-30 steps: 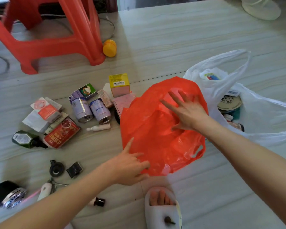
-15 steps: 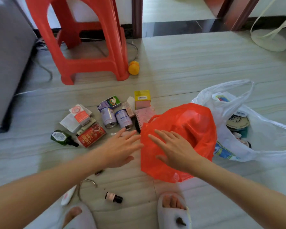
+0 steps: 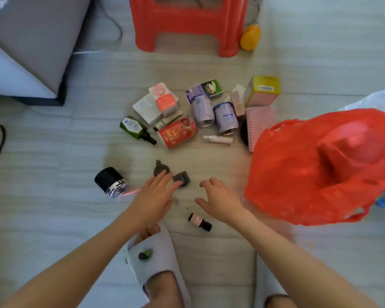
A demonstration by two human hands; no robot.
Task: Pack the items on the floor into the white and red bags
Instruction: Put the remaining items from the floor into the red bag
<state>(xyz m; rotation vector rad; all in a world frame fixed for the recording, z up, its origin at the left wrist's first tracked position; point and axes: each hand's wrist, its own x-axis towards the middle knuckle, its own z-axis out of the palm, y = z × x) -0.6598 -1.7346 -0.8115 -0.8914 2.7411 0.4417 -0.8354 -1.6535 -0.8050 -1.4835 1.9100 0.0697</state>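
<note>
Both hands now off red bag (image 3: 316, 172)

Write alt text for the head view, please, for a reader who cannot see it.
Two bare hands, left and right, reach down empty toward small dark items on the floor. A red bag lies to the right, with cans, boxes and bottles scattered beyond the hands.
</note>
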